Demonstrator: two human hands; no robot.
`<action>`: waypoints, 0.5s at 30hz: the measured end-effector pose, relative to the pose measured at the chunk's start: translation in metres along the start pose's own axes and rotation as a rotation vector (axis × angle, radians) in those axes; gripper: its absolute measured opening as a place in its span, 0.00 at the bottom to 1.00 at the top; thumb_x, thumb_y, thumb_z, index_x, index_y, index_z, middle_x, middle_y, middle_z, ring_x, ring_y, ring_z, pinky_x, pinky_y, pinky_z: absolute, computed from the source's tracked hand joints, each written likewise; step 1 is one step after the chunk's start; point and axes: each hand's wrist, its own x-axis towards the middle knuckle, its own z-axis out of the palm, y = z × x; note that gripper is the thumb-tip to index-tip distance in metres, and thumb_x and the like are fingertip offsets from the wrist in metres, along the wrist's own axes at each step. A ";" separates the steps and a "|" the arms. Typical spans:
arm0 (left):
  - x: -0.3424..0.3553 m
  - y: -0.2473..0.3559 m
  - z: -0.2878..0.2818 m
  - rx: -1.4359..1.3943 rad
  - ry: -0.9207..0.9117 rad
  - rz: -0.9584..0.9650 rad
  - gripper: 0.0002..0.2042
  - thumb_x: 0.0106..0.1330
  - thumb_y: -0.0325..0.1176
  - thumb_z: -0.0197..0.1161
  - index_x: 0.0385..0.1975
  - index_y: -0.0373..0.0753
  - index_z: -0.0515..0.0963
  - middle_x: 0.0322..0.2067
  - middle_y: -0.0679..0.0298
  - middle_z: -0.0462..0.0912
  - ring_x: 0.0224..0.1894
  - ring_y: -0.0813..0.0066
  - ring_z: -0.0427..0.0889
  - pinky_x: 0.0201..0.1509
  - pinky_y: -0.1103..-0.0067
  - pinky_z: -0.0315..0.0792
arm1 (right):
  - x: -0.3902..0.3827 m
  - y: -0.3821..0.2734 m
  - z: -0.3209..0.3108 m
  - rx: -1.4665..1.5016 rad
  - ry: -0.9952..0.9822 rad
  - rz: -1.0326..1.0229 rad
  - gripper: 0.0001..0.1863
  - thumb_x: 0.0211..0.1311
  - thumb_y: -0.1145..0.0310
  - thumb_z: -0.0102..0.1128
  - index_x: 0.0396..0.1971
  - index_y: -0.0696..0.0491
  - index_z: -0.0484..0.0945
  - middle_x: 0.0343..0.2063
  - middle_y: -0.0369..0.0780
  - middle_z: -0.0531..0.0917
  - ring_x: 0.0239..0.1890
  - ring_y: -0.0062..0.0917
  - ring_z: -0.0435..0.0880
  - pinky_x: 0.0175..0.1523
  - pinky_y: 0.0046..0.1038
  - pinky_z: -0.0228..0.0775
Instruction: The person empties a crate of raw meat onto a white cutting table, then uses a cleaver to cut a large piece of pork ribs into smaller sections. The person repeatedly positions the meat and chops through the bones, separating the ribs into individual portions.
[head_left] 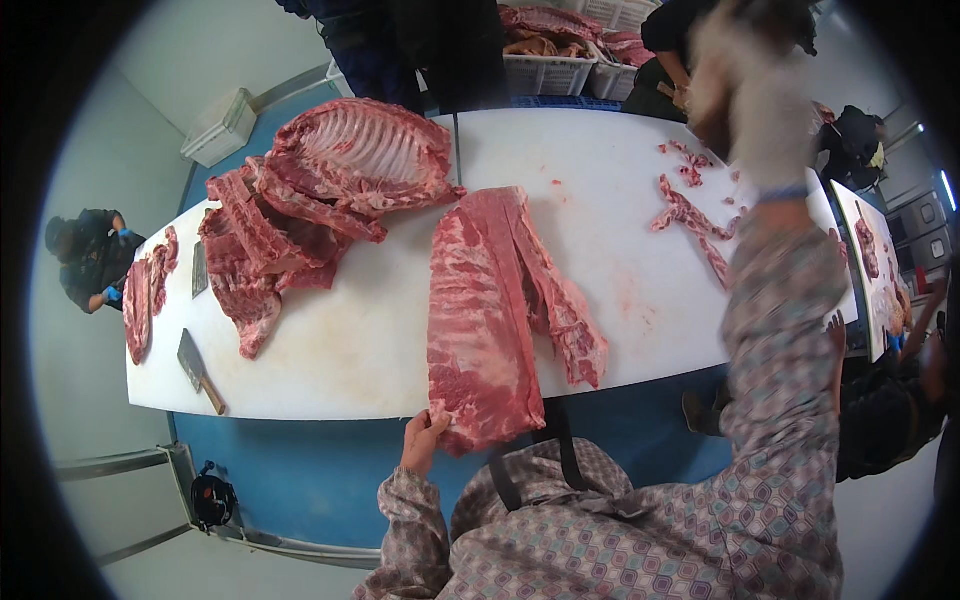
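Note:
A long slab of raw meat [480,330] with faint rib lines lies in front of me on the white cutting table, its near end overhanging the edge. Along its right side runs a strip of meat [565,310], split away by a gap at the near part. My left hand [425,440] pinches the slab's near left corner, thumb on top. High at the right, over the table, my right hand [770,120] is raised on an outstretched arm. It looks pale, as if gloved, with a blue band at the wrist. Motion smears its fingers, and whether it holds anything is unclear.
Rib sections [340,170] are piled at the left. A cleaver [200,370] lies near the table's [320,385] front left edge. Meat scraps [690,215] are scattered at the right. Beyond stand meat-filled crates [545,75] and people; another person [90,255] works at the left end.

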 end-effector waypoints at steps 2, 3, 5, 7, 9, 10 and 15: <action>0.002 -0.001 0.001 -0.029 0.006 -0.028 0.13 0.78 0.37 0.71 0.53 0.35 0.84 0.39 0.70 0.87 0.36 0.83 0.81 0.39 0.81 0.73 | 0.009 0.007 0.007 0.816 0.185 0.545 0.13 0.75 0.71 0.61 0.55 0.51 0.86 0.34 0.43 0.90 0.31 0.31 0.89 0.37 0.31 0.81; 0.002 -0.002 0.001 0.000 0.002 -0.030 0.13 0.79 0.36 0.71 0.53 0.34 0.84 0.39 0.69 0.87 0.35 0.82 0.83 0.39 0.80 0.75 | -0.002 -0.006 0.025 0.908 0.218 0.651 0.12 0.74 0.70 0.61 0.53 0.51 0.86 0.33 0.44 0.89 0.30 0.32 0.89 0.36 0.32 0.81; 0.002 -0.001 0.002 0.123 0.062 -0.054 0.13 0.78 0.35 0.70 0.52 0.32 0.84 0.37 0.66 0.88 0.35 0.78 0.85 0.37 0.79 0.78 | -0.065 -0.076 0.081 0.906 0.044 0.806 0.12 0.72 0.68 0.63 0.51 0.53 0.85 0.31 0.45 0.89 0.27 0.32 0.88 0.33 0.33 0.80; 0.000 0.002 0.002 0.043 0.038 -0.014 0.13 0.78 0.35 0.71 0.51 0.31 0.84 0.35 0.66 0.88 0.34 0.78 0.86 0.35 0.79 0.79 | -0.154 -0.171 0.128 0.925 -0.385 1.064 0.12 0.70 0.66 0.64 0.48 0.55 0.84 0.29 0.46 0.88 0.24 0.32 0.87 0.30 0.34 0.78; -0.004 0.005 0.003 -0.008 -0.008 -0.064 0.13 0.77 0.35 0.72 0.50 0.31 0.84 0.35 0.65 0.88 0.32 0.77 0.87 0.32 0.78 0.80 | -0.244 -0.248 0.139 1.048 -0.925 1.457 0.13 0.68 0.64 0.66 0.45 0.56 0.83 0.28 0.47 0.87 0.21 0.33 0.86 0.27 0.36 0.77; -0.007 0.008 0.004 0.023 0.046 0.001 0.13 0.77 0.35 0.72 0.51 0.31 0.84 0.35 0.65 0.88 0.32 0.77 0.87 0.32 0.78 0.80 | -0.274 -0.266 0.136 1.081 -1.098 1.626 0.14 0.66 0.63 0.67 0.44 0.57 0.83 0.27 0.47 0.87 0.20 0.33 0.85 0.25 0.36 0.77; -0.011 0.020 0.004 0.132 0.009 -0.021 0.15 0.79 0.38 0.70 0.52 0.31 0.83 0.38 0.63 0.90 0.33 0.75 0.88 0.34 0.77 0.79 | -0.268 -0.212 0.094 1.338 -0.937 1.714 0.07 0.64 0.71 0.63 0.36 0.59 0.78 0.17 0.41 0.79 0.11 0.30 0.76 0.16 0.36 0.67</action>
